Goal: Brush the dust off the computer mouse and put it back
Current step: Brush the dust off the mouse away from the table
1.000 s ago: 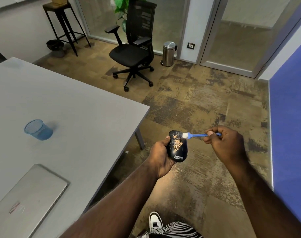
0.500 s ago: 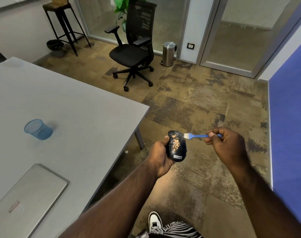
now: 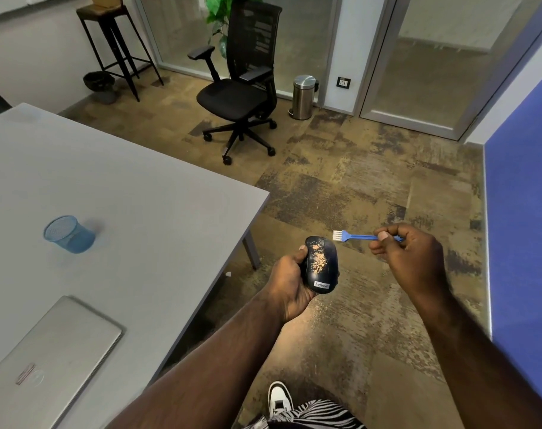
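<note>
A dark computer mouse (image 3: 320, 265) with a white label and a patch of tan dust on its top sits in my left hand (image 3: 290, 283), held over the floor just right of the table corner. My right hand (image 3: 409, 253) pinches the handle of a small blue brush (image 3: 355, 236) with white bristles. The bristles point left and hover just above and to the right of the mouse's front end, a short gap away from it.
A grey table (image 3: 124, 193) fills the left, carrying a blue mesh cup (image 3: 68, 234) and a closed silver laptop (image 3: 47, 363). A black office chair (image 3: 242, 88), a steel bin (image 3: 303, 96) and a stool (image 3: 115, 41) stand further back. A blue panel (image 3: 523, 227) lines the right.
The brush has moved right and slightly up, off the mouse's front edge, leaving a small gap. The left hand and mouse stay nearly still.
</note>
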A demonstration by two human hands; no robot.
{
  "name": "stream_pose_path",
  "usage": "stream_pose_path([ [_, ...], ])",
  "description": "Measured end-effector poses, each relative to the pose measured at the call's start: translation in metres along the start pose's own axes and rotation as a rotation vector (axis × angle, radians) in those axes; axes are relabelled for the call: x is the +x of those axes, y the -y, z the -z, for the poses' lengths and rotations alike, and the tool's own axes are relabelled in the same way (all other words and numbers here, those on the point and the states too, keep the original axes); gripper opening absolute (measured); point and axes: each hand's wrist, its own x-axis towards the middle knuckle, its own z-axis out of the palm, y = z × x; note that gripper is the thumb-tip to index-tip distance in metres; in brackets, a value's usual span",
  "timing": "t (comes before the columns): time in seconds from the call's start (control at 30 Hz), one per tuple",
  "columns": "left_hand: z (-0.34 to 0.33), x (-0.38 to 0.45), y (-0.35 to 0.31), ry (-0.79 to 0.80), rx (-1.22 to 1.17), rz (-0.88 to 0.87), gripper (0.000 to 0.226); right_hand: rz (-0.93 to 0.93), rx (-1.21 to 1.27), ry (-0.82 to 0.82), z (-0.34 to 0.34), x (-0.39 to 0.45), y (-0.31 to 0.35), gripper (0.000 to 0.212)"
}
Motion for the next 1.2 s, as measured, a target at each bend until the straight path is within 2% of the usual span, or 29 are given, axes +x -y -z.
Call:
stream_pose_path([
  [0.1, 0.002, 0.002, -0.002, -0.002, 0.007, -0.003, 0.050, 0.065, 0.090, 0.108, 0.005, -0.004, 0.000, 0.029],
  [0.17, 0.002, 0.002, -0.003, -0.007, 0.015, -0.004, 0.049, 0.099, 0.057, 0.149, 0.005, -0.006, -0.002, 0.033],
  [0.27, 0.003, 0.003, -0.003, -0.004, 0.011, 0.000, 0.049, 0.069, -0.046, 0.055, 0.003, -0.002, -0.005, 0.024],
  [0.37, 0.003, 0.003, -0.003, 0.007, 0.020, -0.005, 0.048, 0.030, -0.024, -0.014, 0.005, 0.002, -0.007, 0.014],
  [0.53, 0.004, 0.005, -0.004, 0.016, 0.034, -0.011, 0.050, 0.105, 0.110, 0.208, 0.010, -0.005, -0.005, 0.030],
  [0.7, 0.004, 0.006, -0.002, 0.017, 0.027, -0.016, 0.050, 0.066, 0.083, 0.138, 0.007, -0.004, -0.006, 0.031],
  [0.83, 0.005, 0.007, -0.004, 0.005, 0.011, -0.011, 0.049, 0.124, 0.127, 0.261, 0.010, -0.006, -0.005, 0.031],
  [0.97, 0.005, 0.006, -0.004, 0.006, -0.007, -0.004, 0.049, 0.102, 0.097, 0.204, 0.011, -0.003, -0.005, 0.023],
  [1.1, 0.004, 0.006, -0.005, 0.006, -0.053, -0.003, 0.045, 0.146, 0.109, 0.275, 0.013, -0.004, -0.005, 0.029],
  [1.2, 0.002, 0.002, -0.006, 0.022, -0.045, 0.001, 0.047, 0.096, 0.012, 0.123, 0.011, 0.000, -0.010, 0.019],
])
